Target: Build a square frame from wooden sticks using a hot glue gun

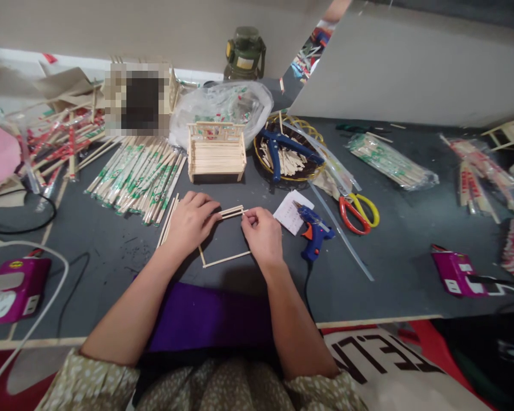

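A frame of thin wooden sticks (227,260) lies on the grey table between my hands, with a pair of close parallel sticks along its far side. My left hand (195,220) is closed on the left end of that far side. The thumb and fingertips of my right hand (263,234) pinch its right end. My hands partly hide the frame's corners and sides. Several loose sticks (168,220) lie beside my left hand. Just beyond the hands stands a small stick-built bench (216,160). A blue glue gun (314,228) rests right of my right hand, by a white paper pad (289,211).
Paper-wrapped chopsticks (132,177) are piled at left. A basket (317,171) holds short stick pieces, with a blue cutter (274,154) across it. Scissors (355,217), clear glue sticks (342,231) and a chopstick pack (392,160) lie at right. Purple boxes (458,274) sit near the front edge.
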`<state>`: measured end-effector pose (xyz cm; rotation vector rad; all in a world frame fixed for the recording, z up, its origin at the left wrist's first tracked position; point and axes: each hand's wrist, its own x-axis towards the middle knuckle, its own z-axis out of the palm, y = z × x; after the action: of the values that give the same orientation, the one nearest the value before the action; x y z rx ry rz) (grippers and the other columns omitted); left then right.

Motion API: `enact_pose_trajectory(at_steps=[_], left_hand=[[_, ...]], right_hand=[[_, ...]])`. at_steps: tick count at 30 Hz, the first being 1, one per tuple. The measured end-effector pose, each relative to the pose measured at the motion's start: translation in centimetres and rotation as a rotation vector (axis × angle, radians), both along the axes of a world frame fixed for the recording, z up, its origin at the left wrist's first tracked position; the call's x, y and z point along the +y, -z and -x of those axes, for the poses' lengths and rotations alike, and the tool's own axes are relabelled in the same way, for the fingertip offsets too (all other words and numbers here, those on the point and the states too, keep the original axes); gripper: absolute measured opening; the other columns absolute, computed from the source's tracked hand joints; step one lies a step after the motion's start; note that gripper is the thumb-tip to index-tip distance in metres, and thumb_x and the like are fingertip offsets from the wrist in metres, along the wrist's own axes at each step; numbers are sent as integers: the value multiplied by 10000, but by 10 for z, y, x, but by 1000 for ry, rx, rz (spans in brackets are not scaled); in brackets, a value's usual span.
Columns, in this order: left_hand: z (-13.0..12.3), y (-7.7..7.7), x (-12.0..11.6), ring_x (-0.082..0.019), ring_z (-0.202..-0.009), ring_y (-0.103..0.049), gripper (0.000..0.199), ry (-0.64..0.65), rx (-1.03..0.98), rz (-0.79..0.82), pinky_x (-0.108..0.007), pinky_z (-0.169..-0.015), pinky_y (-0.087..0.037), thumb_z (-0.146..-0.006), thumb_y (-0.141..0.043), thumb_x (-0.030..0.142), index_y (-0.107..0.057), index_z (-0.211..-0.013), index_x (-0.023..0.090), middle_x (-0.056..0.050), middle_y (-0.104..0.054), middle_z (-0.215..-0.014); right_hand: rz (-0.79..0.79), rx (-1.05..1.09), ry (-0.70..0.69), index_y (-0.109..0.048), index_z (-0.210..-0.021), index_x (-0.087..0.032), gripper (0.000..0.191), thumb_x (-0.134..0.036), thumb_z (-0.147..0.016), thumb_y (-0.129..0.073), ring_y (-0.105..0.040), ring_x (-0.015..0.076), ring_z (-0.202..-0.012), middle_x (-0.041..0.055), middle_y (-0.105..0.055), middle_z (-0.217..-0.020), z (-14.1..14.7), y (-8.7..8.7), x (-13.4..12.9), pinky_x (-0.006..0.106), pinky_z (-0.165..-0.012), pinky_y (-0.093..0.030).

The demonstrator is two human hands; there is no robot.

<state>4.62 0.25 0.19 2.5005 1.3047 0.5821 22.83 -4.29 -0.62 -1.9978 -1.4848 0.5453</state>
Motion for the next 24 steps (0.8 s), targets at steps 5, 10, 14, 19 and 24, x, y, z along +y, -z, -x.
enact_pose_trajectory(at_steps=[5,10,14,19,24], left_hand=[[-4,0,-3,-248,-901,-594,261,24,80,79,-351,-768,-439,-928,-587,318,-656,-1133,172,-98,-688,-953],[-3,0,-4,-201,-844,-622,209,19,-78,140,-307,-748,-469,-960,-510,246,-681,-1060,180,-78,-678,-892],[-2,0,-4,-187,-836,-645,186,22,-241,235,-301,-751,-496,-942,-538,233,-686,-1043,189,-64,-701,-906],[-1,0,-4,-189,-848,-671,170,3,-376,315,-306,-760,-514,-908,-587,218,-698,-1033,186,-65,-732,-930],[0,-2,-5,-188,-871,-683,169,29,-397,352,-314,-788,-524,-891,-606,210,-714,-1020,191,-62,-747,-942]], right_hand=[[-90,128,-31,-620,-779,-208,123,-280,-831,-535,-555,157,-675,32,-611,-770,4,-5,-4,295,-695,-460],[-94,417,40,-655,-814,-193,232,-406,-825,-564,-558,150,-644,21,-650,-725,-3,-7,-2,279,-636,-462],[-57,573,61,-706,-836,-188,293,-460,-780,-611,-546,148,-646,23,-671,-739,-14,-7,1,260,-573,-420],[116,838,-34,-721,-859,-194,314,-461,-694,-703,-402,87,-506,-15,-628,-681,-15,-11,1,219,-451,-270],[46,721,23,-624,-767,-197,289,-482,-735,-659,-318,77,-448,-74,-431,-521,-15,-6,3,212,-418,-228]])
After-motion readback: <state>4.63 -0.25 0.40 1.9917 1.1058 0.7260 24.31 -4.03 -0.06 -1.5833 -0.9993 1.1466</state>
